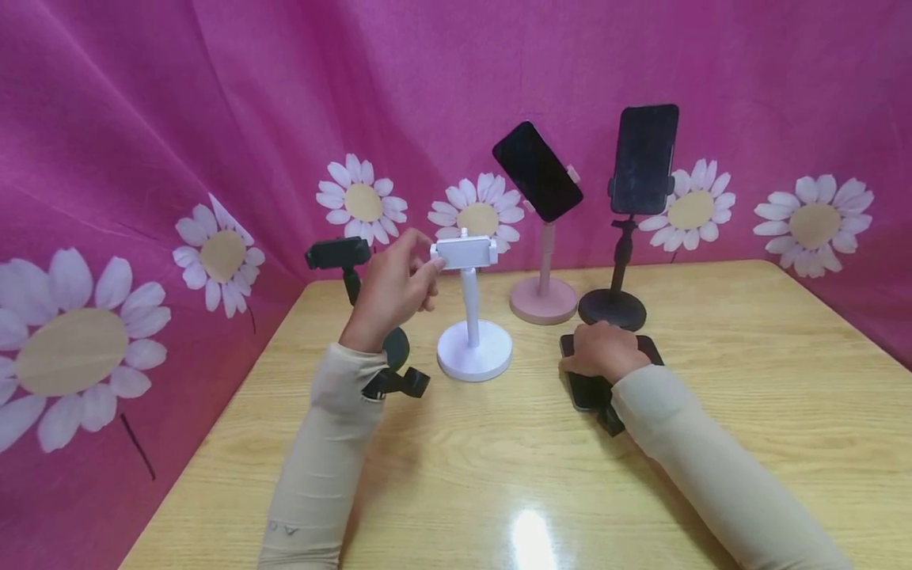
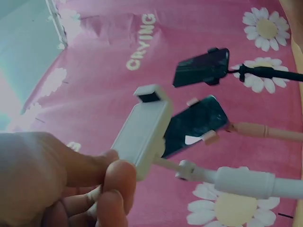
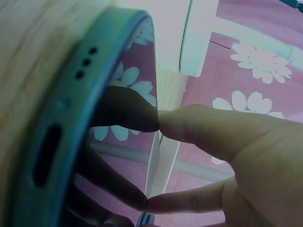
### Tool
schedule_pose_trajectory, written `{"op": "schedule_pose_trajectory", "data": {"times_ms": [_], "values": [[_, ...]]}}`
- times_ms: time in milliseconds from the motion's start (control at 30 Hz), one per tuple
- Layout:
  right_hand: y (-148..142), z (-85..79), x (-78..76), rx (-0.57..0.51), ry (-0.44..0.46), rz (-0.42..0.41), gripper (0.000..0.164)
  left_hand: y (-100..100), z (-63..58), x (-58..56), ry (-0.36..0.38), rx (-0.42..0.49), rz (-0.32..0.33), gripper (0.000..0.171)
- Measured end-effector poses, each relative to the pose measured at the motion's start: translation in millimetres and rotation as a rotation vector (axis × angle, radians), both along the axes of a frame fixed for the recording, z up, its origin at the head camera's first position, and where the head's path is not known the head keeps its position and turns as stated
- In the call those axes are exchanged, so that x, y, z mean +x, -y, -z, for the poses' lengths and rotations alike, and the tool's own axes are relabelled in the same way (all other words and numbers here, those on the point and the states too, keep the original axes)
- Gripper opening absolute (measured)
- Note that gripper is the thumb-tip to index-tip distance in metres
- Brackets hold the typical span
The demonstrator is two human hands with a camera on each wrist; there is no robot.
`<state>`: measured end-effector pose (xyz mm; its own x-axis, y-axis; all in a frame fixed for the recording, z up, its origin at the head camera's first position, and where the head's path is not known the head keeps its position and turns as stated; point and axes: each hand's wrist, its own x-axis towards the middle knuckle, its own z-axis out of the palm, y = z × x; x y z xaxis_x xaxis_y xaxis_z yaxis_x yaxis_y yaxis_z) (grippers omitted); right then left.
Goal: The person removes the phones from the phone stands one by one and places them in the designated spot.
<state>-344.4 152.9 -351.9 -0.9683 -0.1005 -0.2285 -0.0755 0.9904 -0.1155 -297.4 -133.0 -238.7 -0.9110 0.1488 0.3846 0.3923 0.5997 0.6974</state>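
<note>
A white phone stand (image 1: 474, 348) stands upright with a bare clamp head on its pole. My left hand (image 1: 395, 281) pinches the left end of that clamp (image 2: 142, 135) between thumb and forefinger; its far jaw carries a dark pad. Flat on the table lies a dark phone (image 1: 591, 388), screen up. Over it comes my right hand (image 1: 609, 352) from above. In the right wrist view, thumb and finger stand apart, their fingertips (image 3: 166, 124) touching the phone's glossy screen near its far edge. Part of the phone is covered by the hand.
A pink stand (image 1: 544, 301) holds a tilted phone at the back. Beside it, a black stand (image 1: 613, 309) holds another phone upright. A second black stand (image 1: 338, 253) is partly hidden behind my left arm. A pink flowered cloth (image 1: 427, 79) hangs around the table's back and sides.
</note>
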Motion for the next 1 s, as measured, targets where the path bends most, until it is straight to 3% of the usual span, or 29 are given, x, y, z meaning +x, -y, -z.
{"op": "schedule_pose_trajectory", "data": {"times_ms": [133, 633, 1000], "values": [[-0.2, 1.1, -0.5, -0.001, -0.007, -0.002, 0.061, -5.4, 0.3, -13.2, 0.031, 0.049, -0.065, 0.031], [0.1, 2.6, 1.9, -0.009, -0.020, -0.005, 0.063, -19.6, -4.8, -63.3, 0.010, 0.013, -0.333, 0.023], [0.8, 2.8, 0.2, -0.006, -0.016, 0.011, 0.066, -14.1, -8.3, -85.9, -0.026, 0.002, -0.431, 0.021]]}}
